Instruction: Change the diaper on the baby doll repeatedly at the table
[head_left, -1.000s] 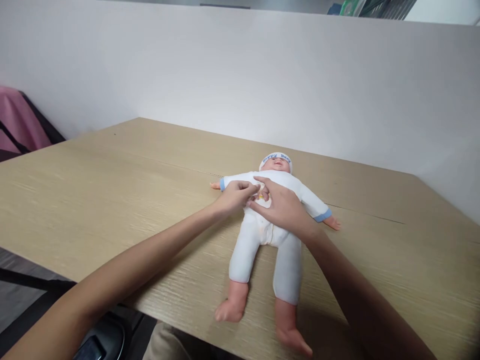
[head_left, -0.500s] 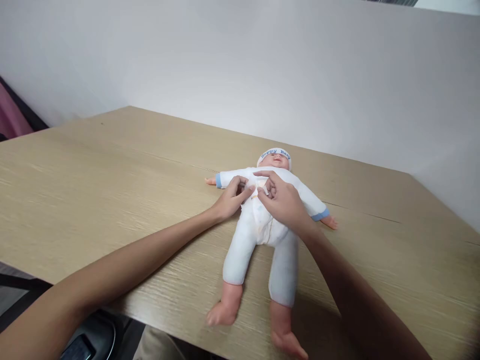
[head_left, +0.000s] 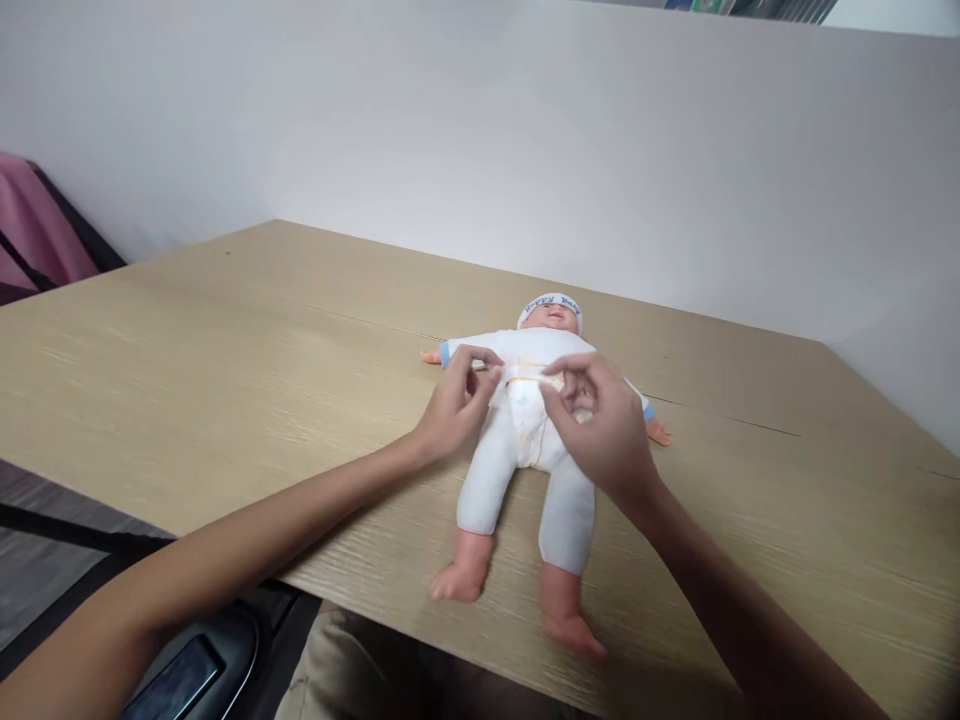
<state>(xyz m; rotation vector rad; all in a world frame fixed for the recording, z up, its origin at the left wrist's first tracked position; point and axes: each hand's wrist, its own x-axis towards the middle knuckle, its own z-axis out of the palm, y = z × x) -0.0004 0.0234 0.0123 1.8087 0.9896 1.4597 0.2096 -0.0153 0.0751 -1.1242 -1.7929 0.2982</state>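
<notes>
A baby doll (head_left: pixel 487 495) in a white suit with blue cuffs and a printed headband lies on its back, feet toward me. Around its hips is a white diaper (head_left: pixel 528 412) with faint printed marks and a yellowish edge at the waist. My left hand (head_left: pixel 456 405) pinches the diaper's waist at the left side, thumb against forefinger. At the right side of the waist, my right hand (head_left: pixel 604 420) also pinches the diaper, its other fingers curled. Between the two hands the front waistband shows, slightly blurred. My fingers hide the diaper's sides.
The wooden table (head_left: pixel 262 370) carries the doll near its front edge. A pale wall (head_left: pixel 450 150) rises behind it. Pink cloth (head_left: pixel 45 220) hangs at the far left. Below the front edge, a phone (head_left: pixel 176 680) lies on a dark surface beside my leg.
My right hand has moved right, away from my left hand, along the diaper's waist, so more of the waistband shows. The view has shifted slightly.
</notes>
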